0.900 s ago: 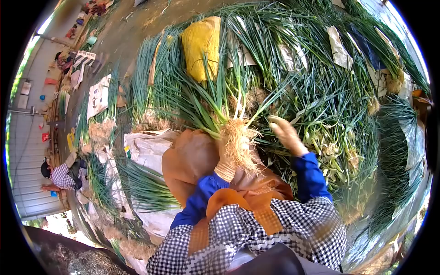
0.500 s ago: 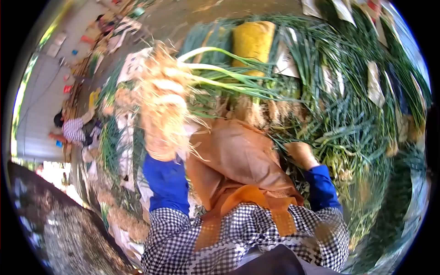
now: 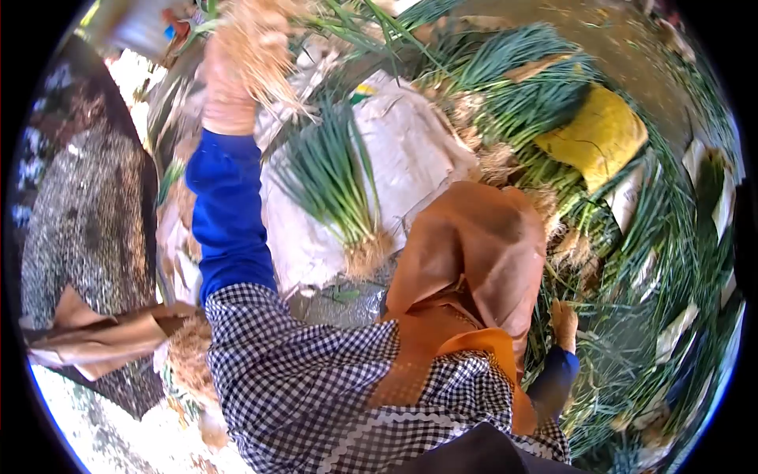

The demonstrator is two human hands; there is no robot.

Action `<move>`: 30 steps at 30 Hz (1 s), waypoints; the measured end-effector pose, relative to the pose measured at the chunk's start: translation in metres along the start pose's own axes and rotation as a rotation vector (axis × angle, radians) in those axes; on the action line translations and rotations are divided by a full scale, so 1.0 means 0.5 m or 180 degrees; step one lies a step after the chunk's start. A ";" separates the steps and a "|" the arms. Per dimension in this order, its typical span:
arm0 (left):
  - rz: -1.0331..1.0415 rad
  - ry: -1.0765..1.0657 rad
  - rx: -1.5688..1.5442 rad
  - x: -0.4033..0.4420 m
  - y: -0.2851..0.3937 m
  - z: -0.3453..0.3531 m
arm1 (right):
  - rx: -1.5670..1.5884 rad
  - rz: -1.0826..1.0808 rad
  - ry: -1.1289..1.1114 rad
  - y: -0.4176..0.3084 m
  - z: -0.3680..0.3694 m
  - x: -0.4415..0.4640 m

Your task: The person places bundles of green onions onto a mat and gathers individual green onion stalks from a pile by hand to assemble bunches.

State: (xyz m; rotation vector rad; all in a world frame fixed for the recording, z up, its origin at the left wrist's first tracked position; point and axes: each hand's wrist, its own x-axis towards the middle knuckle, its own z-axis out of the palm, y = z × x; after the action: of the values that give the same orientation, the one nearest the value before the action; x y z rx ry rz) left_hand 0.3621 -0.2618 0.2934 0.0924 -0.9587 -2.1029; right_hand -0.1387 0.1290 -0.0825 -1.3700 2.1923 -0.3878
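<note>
At arm's reach: left hand [image 3: 227, 91] clasped round rooted onion bundle [image 3: 264, 51]. Apparent step: holding bundle out; next move calls for steady grasp. Right hand [image 3: 564, 322] beside leaves [image 3: 606, 347], grip unclear.

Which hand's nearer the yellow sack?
Right. The right hand is apart from the yellow sack, on the person's side of it; the left hand is farther away, well to its left, holding a rooted bunch.
</note>
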 end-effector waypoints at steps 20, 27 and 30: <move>-0.1186 0.3761 0.0898 -0.585 -0.782 -0.483 | -0.0313 -0.0246 -0.0684 0.104 0.022 0.125; -0.1200 0.4977 0.5480 -0.697 -0.693 -0.440 | -0.0438 0.0218 -0.0996 0.060 0.034 0.074; -0.3268 0.3663 0.5595 -0.670 -0.645 -0.493 | -0.0507 0.0354 -0.1065 0.060 0.031 0.067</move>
State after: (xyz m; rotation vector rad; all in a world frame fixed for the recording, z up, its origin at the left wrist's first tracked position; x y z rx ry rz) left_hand 0.4707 -0.0515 -0.1767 2.6405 -1.6907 -0.6702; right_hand -0.1641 0.1129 -0.1197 -1.2803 2.0394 0.0571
